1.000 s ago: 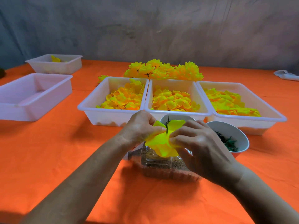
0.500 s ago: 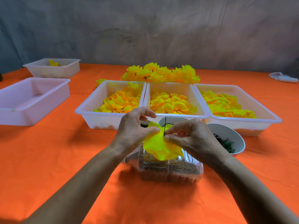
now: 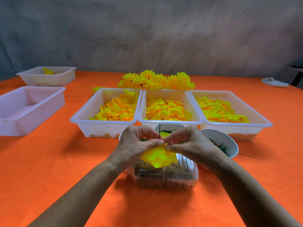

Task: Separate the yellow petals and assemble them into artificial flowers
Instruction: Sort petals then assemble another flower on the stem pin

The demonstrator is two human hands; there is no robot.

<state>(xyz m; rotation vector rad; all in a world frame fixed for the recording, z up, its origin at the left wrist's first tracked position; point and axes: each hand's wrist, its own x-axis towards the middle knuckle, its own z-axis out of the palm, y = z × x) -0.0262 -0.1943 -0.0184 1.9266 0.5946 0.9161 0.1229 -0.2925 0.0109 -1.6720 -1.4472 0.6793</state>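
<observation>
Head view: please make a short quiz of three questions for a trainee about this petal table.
1. True or false: both hands pinch the yellow flower on the thin stem.
2. How many white trays in the front row hold loose petals?
3. The finished flowers lie: A) behind the trays, B) in the clear box.

Key: 1 true; 2 three; 3 A.

Small craft workshop, hand-assembly bench setup.
Orange-cloth tabletop (image 3: 49,161) w/ three white plastic trays of sorted yellow fabric petals (image 3: 165,109), heap of finished yellow artificial flowers (image 3: 155,80) behind, spare white tubs (image 3: 27,108) at left, plain grey backdrop wall (image 3: 147,33).
</observation>
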